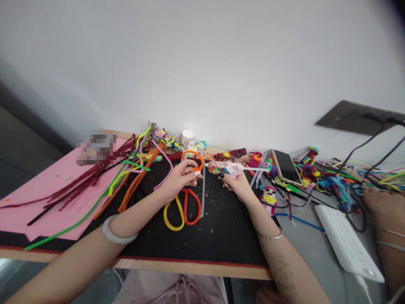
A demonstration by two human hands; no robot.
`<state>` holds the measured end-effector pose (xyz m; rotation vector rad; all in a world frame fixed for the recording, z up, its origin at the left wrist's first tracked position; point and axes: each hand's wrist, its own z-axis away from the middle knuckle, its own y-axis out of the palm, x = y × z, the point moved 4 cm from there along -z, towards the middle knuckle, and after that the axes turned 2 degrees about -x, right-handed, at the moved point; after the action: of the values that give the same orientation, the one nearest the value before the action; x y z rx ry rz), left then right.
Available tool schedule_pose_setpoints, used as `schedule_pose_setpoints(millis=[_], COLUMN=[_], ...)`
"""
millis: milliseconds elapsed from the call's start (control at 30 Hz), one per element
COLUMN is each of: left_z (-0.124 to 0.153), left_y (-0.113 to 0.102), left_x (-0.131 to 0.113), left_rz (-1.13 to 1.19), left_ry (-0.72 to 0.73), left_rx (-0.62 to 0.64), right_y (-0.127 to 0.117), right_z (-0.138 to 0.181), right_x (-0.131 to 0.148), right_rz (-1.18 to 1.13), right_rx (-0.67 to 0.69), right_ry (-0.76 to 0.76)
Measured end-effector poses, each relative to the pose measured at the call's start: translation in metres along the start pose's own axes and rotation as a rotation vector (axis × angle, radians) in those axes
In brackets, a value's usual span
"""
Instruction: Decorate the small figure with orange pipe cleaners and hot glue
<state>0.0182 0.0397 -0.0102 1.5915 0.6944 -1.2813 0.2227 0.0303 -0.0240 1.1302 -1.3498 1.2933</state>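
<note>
My left hand (186, 175) is closed, pinching an orange pipe-cleaner loop (193, 153) between thumb and fingers. In my right hand (233, 182) is a pale pink hot glue gun (234, 169), its nozzle end smeared with coloured glue and pointing left at the loop. A clear glue stick (255, 169) juts from its back. Below my left hand, a yellow loop (174, 228) and a red loop (198, 207) lie side by side like scissor handles; no blades show. A translucent glue stick (203, 194) lies between my hands on the black mat (221, 240).
Loose pipe cleaners (133, 185) spread over a pink sheet (28, 190) at left. Along the wall are a white cup (188, 138), small pipe-cleaner figures (268, 198) and a phone (287, 167). At right are a white power strip (348, 240), cables and another person's hand (384, 207).
</note>
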Motion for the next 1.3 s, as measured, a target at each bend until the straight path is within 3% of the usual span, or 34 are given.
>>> schedule_pose_setpoints(millis=[1000,1300], left_z=[0.0002,0.0008], left_y=[-0.0001,-0.0003], left_x=[-0.0003,-0.0001], left_rz=[0.012,0.011], left_ry=[-0.009,-0.004], left_rx=[-0.003,0.006], right_y=[-0.0019,-0.0043], right_z=[-0.0021,-0.0011], right_x=[-0.0037,0.0018], right_rz=[0.027,0.022], right_rx=[-0.025,-0.129], right_ry=[0.012,-0.094])
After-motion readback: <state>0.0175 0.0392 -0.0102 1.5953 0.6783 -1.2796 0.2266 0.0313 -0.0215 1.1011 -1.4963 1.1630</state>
